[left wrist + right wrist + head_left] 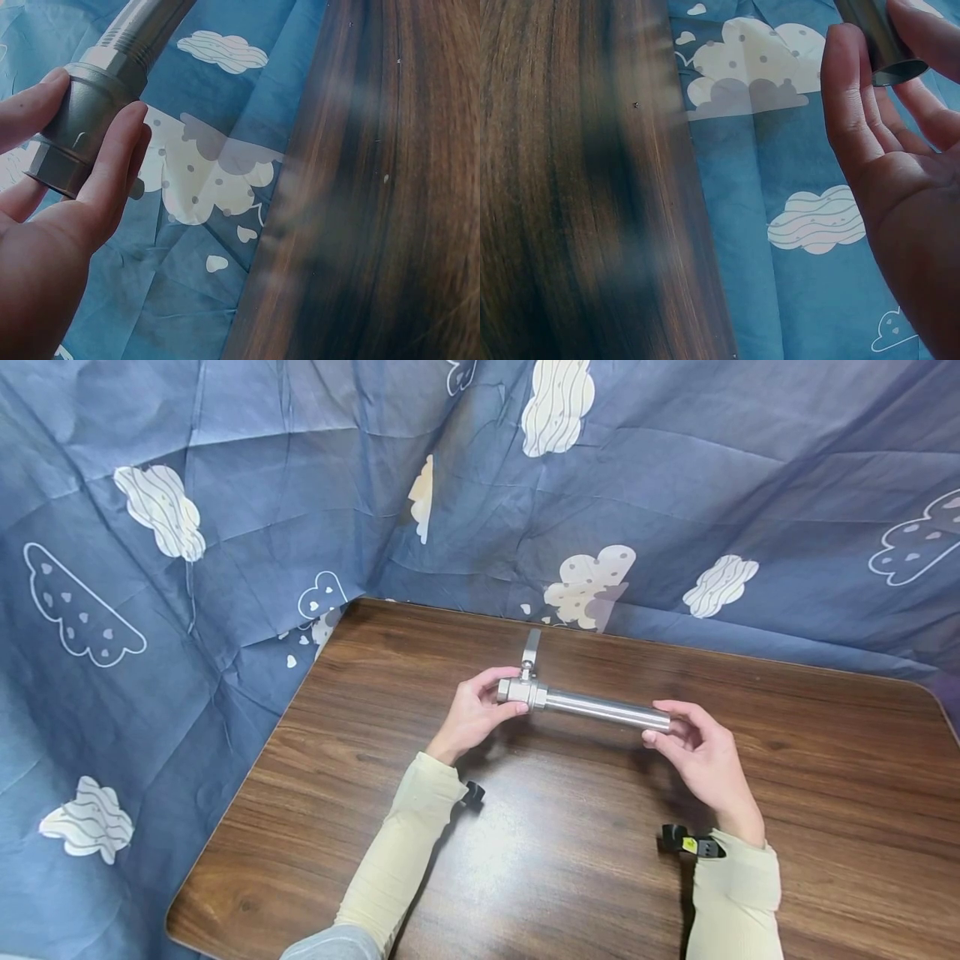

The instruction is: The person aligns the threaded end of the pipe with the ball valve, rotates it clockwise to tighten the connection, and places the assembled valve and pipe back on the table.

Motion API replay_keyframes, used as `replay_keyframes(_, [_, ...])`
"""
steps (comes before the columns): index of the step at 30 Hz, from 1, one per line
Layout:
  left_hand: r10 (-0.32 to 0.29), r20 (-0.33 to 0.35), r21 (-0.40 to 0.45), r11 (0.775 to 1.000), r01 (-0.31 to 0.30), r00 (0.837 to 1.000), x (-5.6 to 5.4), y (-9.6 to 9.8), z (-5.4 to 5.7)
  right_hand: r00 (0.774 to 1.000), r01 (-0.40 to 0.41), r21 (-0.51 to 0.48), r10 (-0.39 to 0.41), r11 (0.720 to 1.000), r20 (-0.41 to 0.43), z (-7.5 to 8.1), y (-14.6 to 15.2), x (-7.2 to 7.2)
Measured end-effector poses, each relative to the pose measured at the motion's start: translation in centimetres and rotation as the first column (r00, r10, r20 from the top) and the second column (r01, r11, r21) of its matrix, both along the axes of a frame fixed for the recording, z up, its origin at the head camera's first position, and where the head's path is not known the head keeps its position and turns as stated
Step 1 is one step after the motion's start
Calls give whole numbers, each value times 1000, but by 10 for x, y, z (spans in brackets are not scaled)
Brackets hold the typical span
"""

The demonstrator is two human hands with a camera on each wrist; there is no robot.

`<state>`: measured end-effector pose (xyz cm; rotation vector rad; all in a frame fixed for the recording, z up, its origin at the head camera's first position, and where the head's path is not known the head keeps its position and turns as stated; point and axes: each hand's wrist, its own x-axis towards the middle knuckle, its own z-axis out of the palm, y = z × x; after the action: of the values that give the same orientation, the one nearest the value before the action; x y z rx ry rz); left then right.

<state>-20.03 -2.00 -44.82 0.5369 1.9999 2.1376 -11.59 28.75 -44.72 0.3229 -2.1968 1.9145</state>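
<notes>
Creased blue cloth (247, 460) printed with pale clouds hangs at left and behind. The left hand (474, 714) grips a silvery metal valve (535, 694) with a flat lever (532, 647) above the glossy brown wood-grain table (315, 793). A smooth steel tube (600, 706) runs right from it, its hollow end pinched by the right hand (711, 764). The black wrist camera's (673, 837) yellow label (689, 843) is too small to read.

Pipe (607, 708): smooth, glossy metal. Valve (536, 695): shiny metal. Tabletop (360, 718): wood-grain, glossy. Backdrop (262, 452): creased cloth.
</notes>
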Motion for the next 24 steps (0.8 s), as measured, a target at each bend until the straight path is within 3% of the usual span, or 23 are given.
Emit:
replay_keyframes(4, [2, 4, -1, 1000, -2, 1000, 0, 0, 0, 998, 60, 89, -61, 994, 7, 0, -1, 0])
replay_keyframes(10, [4, 14, 4, 1000, -4, 1000, 0, 0, 1, 985, 167, 282, -172, 945, -8, 14, -8, 5])
replay_keyframes(17, [1, 4, 8, 1000, -1, 1000, 0, 0, 1, 982, 185, 316, -188, 931, -19, 29, -17, 11])
replay_keyframes(24, [-5, -9, 16, 1000, 5, 1000, 1, 0, 0, 980, 189, 325, -197, 927, -6, 16, -10, 6])
